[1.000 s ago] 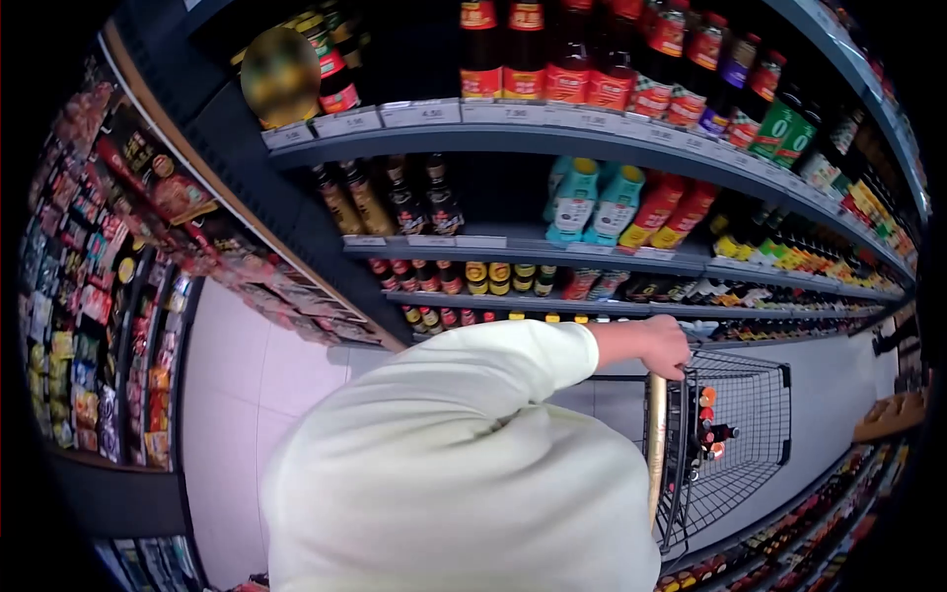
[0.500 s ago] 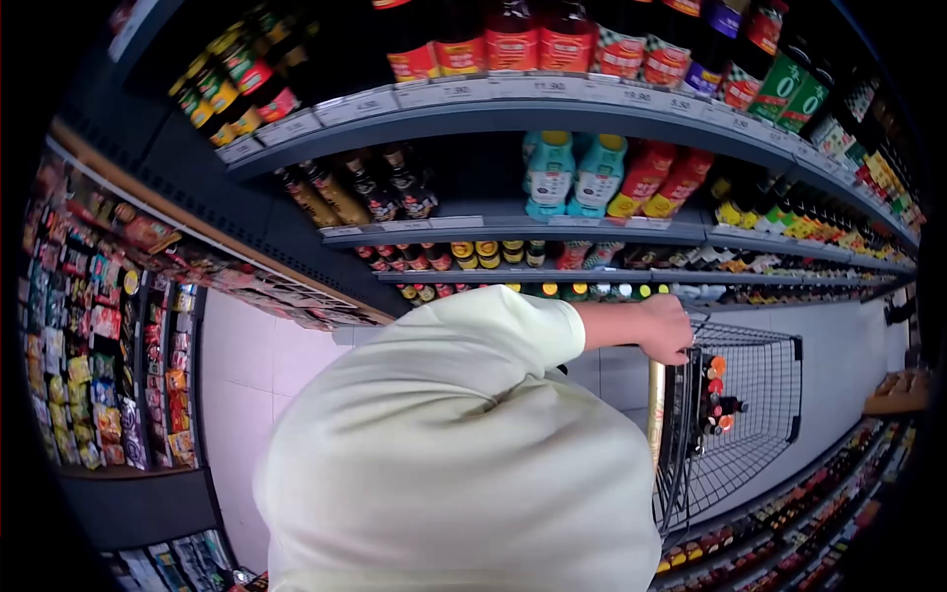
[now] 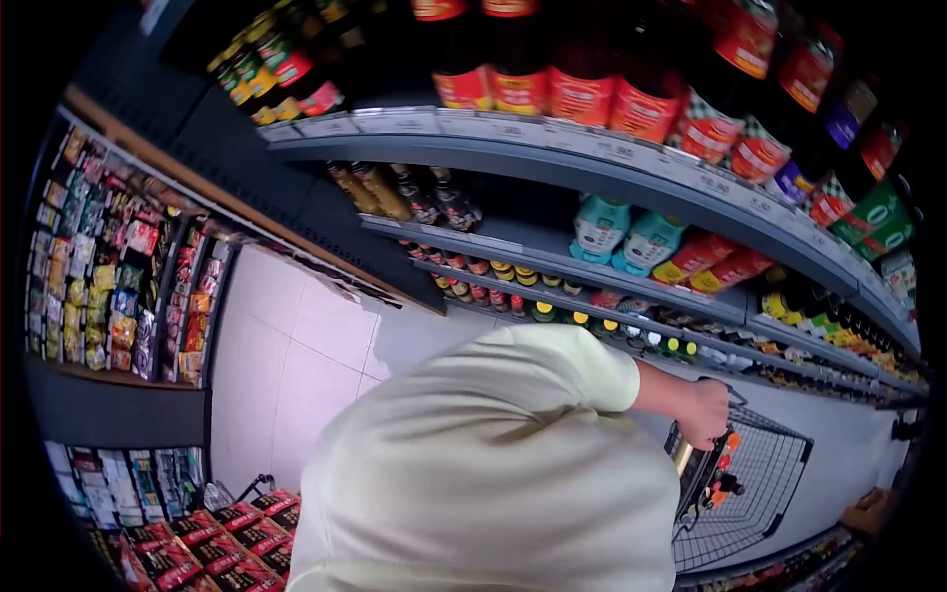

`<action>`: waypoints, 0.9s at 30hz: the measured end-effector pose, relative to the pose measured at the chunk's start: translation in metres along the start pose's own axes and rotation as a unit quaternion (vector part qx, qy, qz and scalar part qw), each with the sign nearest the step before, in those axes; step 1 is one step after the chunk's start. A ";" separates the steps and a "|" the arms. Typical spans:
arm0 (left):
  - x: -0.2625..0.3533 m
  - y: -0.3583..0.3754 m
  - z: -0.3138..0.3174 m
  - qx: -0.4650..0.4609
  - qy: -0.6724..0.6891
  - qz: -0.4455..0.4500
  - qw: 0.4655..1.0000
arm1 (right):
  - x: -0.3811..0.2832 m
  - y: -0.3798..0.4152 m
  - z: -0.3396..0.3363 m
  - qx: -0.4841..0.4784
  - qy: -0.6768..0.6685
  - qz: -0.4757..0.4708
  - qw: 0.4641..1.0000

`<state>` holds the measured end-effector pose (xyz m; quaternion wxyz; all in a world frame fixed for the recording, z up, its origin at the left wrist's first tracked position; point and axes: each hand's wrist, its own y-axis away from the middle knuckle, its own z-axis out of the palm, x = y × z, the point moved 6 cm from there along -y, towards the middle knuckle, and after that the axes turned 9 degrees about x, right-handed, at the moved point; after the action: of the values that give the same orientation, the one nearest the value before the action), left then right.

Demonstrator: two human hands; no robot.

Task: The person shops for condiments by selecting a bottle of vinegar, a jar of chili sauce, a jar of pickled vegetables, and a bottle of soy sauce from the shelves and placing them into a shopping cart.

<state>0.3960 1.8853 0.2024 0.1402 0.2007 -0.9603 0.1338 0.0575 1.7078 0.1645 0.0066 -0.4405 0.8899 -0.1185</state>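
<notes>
My left hand (image 3: 706,414) is closed around the handle of a shopping cart (image 3: 801,456), at the right of the view. Below the hand, a gold-coloured stretch of the handle bar (image 3: 684,455) shows. Inside the wire basket lie several dark bottles with orange-red caps (image 3: 728,483), close to the handle end. My pale shirt (image 3: 483,454) fills the lower middle and covers part of the cart's near side. The right hand is out of sight.
A grey shelf (image 3: 513,148) with large red-labelled bottles (image 3: 582,97) runs across the top. Turquoise bottles (image 3: 600,227) stand one level lower. Hanging packets (image 3: 99,276) line a rack at left. Stacked red-and-black boxes (image 3: 212,548) sit at lower left, beside pale floor tiles (image 3: 316,326).
The view has tilted and shifted; the upper shelf looks nearer, and the red-and-black boxes now show at lower left. The left hand keeps its hold and appears lower and further right.
</notes>
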 end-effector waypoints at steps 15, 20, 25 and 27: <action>-0.004 -0.071 -0.005 0.028 0.016 0.068 0.997 | 0.015 0.015 -0.050 0.048 0.047 0.152 0.986; 0.001 -0.096 -0.008 0.017 0.007 0.063 0.998 | 0.020 -0.013 -0.056 0.043 0.054 0.180 0.981; 0.004 -0.117 0.002 0.012 -0.015 0.063 0.998 | 0.037 -0.030 -0.047 0.041 0.034 0.177 0.983; 0.007 -0.128 0.006 0.002 -0.024 0.067 0.997 | 0.046 -0.039 -0.044 0.039 0.028 0.178 0.983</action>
<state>0.4431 1.7679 0.2248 0.1073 0.1393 -0.9744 0.1402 0.0545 1.6577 0.2196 0.0201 -0.2710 0.9486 -0.1621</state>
